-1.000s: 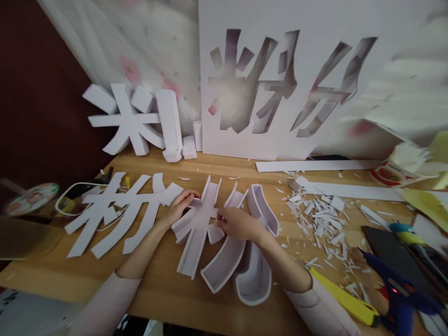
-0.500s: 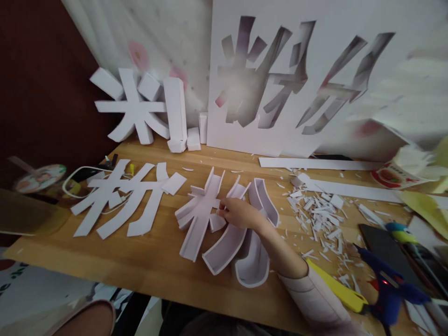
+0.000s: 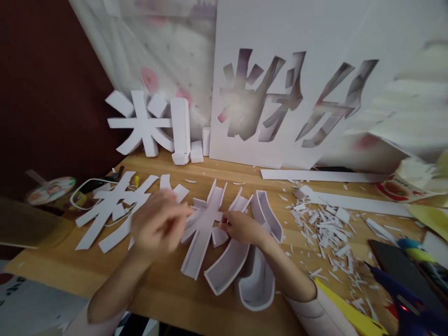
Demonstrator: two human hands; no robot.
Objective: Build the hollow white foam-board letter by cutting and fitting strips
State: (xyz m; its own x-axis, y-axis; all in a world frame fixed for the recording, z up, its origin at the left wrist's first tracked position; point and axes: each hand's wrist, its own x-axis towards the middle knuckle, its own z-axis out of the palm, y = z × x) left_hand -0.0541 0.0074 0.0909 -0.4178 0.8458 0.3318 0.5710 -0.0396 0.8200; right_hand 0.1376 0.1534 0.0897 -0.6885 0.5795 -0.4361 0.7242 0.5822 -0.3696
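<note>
A white foam-board character with raised side walls (image 3: pixel 201 238) lies open side up on the table. My right hand (image 3: pixel 241 226) is over its middle, with fingertips pinched together at the end of its short crossbar; anything between them is too small to make out. Beside and under that wrist are the curved, walled strokes (image 3: pixel 227 266) of its right half. My left hand (image 3: pixel 159 224), smeared by motion, hovers just left of the walled character with fingers curled. Behind the left hand lies a flat white cut-out character (image 3: pixel 91 224), partly covered.
Finished white block pieces (image 3: pixel 143 121) stand at the back left beside an upright board with cut-out shapes (image 3: pixel 241 154). Foam scraps (image 3: pixel 325 224) and long white strips (image 3: pixel 315 176) lie right. A blue glue gun (image 3: pixel 399 294), yellow cutter (image 3: pixel 360 312) and paper bowl (image 3: pixel 395 189) are farther right.
My left hand has come into view from the lower left and is beside the walled character. My right hand keeps its place at the crossbar. The whole view has shifted slightly.
</note>
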